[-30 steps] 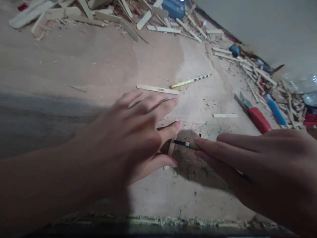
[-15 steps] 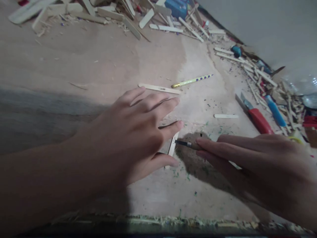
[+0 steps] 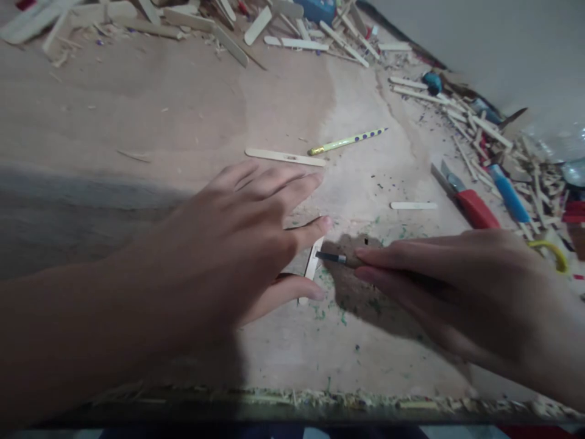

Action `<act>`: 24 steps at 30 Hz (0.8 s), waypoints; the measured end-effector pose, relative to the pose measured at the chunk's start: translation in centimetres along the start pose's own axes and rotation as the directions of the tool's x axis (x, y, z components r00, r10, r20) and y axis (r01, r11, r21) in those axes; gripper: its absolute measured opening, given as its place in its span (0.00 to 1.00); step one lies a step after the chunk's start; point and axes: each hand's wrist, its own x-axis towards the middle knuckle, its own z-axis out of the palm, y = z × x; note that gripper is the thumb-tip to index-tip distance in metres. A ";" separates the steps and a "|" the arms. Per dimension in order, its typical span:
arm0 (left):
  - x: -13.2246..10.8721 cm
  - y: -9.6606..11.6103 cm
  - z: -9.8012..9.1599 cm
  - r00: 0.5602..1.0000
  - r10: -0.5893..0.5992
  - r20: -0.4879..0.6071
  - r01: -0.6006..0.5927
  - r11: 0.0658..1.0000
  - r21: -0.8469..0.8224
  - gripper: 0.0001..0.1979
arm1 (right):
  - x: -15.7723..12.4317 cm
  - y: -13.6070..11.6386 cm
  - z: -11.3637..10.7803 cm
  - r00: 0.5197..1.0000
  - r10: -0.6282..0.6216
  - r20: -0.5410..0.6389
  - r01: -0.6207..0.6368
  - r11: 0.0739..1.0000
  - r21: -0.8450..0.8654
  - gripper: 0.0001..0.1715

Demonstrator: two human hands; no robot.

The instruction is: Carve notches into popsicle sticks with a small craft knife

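My left hand [image 3: 247, 225] lies spread over the board, fingers stretched out. Its thumb and index fingertip press down a short popsicle stick [image 3: 312, 268], part of which the hand covers. A small rectangle is marked or cut in that stick. Between closed fingertips, my right hand [image 3: 448, 280] grips a small wood chisel [image 3: 336, 258], its flat blade touching the stick at the rectangle. Just beyond my left fingertips lies another popsicle stick [image 3: 269, 156] with a small slot at its middle. A yellow pencil with dark dots [image 3: 350, 141] rests beside it.
A shorter stick [image 3: 414, 206] lies right of centre. Farther right are a red-handled knife [image 3: 475, 207], a blue-handled tool [image 3: 509, 192] and a yellow loop [image 3: 551, 251]. Stick scraps [image 3: 489, 131] pile along the right and far edges. Shavings [image 3: 329, 397] line the near edge.
The view has shifted slightly, so things sit a little higher and further left. The chisel tip stays on the pressed stick, and both hands keep nearly the same pose.
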 end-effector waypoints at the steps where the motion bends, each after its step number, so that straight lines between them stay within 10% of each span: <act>1: 0.0 0.0 0.1 1.000 -0.003 0.004 0.003 1.000 -0.024 0.37 | -0.1 0.1 0.2 1.000 0.007 -0.008 -0.007 1.000 0.019 0.30; 15: -0.4 0.0 0.0 1.000 0.003 -0.029 -0.003 1.000 -0.012 0.34 | -1.8 2.6 0.8 0.987 -0.158 -0.032 0.152 0.980 -0.126 0.09; 24: -0.6 0.2 -0.1 1.000 -0.014 -0.025 0.013 0.999 -0.035 0.32 | -0.6 1.2 -0.1 0.999 -0.031 0.025 0.031 0.999 0.024 0.24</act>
